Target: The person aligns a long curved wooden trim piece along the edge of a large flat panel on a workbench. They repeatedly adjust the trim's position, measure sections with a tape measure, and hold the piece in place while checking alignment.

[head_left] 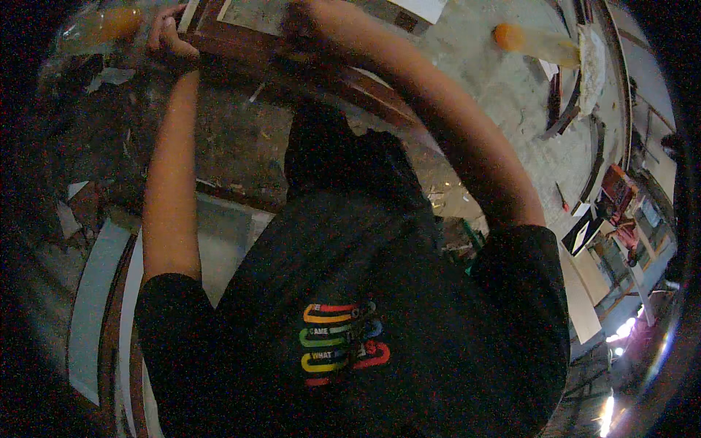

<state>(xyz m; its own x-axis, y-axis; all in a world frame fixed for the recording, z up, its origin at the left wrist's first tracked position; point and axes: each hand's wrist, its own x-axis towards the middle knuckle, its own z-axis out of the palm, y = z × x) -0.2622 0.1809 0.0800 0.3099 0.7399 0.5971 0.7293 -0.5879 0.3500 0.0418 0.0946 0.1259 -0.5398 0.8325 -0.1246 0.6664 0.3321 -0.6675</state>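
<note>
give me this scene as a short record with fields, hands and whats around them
left hand: raised, fingers on the dark wooden board
right hand: resting on the same board; grip unclear
near left hand: clear plastic bottle of orange liquid
far right: a second bottle with an orange cap on the pale worktop
clothing: black printed shirt

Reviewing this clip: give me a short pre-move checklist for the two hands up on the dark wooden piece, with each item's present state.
1. Left hand on the dark wooden piece: ok, it rests on its left end.
2. Right hand on the piece: cannot tell, it is dim and at the frame edge.
3. Grip closed on either hand: cannot tell.
4. Orange-capped bottle apart from both hands: ok, it lies far right on the grey surface.
5. Plastic-wrapped orange item apart from the left hand: not ok, it lies right beside it.
</note>
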